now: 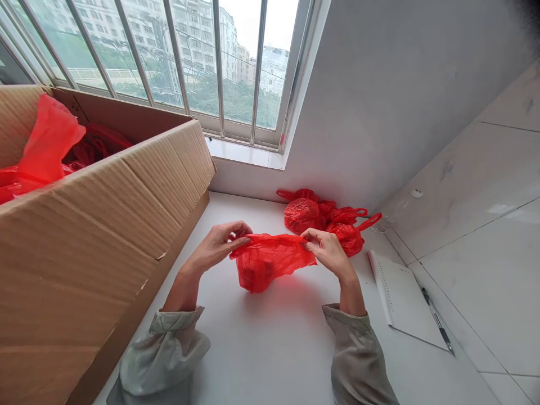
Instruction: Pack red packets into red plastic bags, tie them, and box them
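A thin red plastic bag (274, 259) is stretched between my two hands over the white tabletop. My left hand (221, 244) pinches its upper left edge between thumb and fingers. At the upper right edge, my right hand (327, 250) grips the plastic in the same way. Something darker shows through the bag's lower left part, too blurred by the plastic to make out. Just beyond my right hand lie several filled red bags (301, 214), bunched together against the wall with their handles sticking out.
On the left stands a large cardboard box (126, 225) with red plastic bags (50, 140) inside. A notepad (407, 298) and a pen (439, 320) lie at the right by the tiled wall. Behind is a barred window (189, 62) with a white sill (244, 153).
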